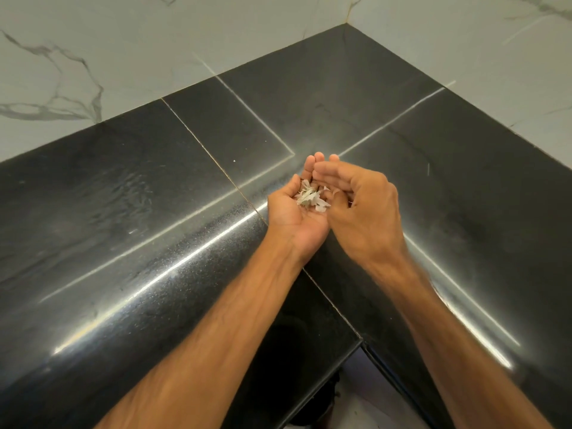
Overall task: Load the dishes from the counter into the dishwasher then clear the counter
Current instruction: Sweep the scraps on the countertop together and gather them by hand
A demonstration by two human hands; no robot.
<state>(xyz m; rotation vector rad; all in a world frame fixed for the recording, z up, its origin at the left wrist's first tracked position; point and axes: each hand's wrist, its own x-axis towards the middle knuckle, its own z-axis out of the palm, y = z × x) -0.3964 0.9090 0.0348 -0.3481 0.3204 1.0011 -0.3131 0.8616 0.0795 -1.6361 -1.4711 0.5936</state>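
Note:
My left hand point(294, 212) is cupped palm up over the corner of the black stone counter point(130, 212). In its palm lies a small heap of white scraps point(311, 198), thin and flaky. My right hand point(362, 212) is curved over the left one from the right, its fingers touching the left fingertips and partly covering the scraps. Both forearms reach in from the bottom of the view. No dishes and no dishwasher are in view.
The counter forms an L, with white marble-patterned wall tiles point(93, 57) behind both legs. A tiny white speck point(234, 161) lies on the counter left of my hands. The counter's rounded front edge point(173, 267) runs diagonally; pale floor point(365, 394) shows below the inner corner.

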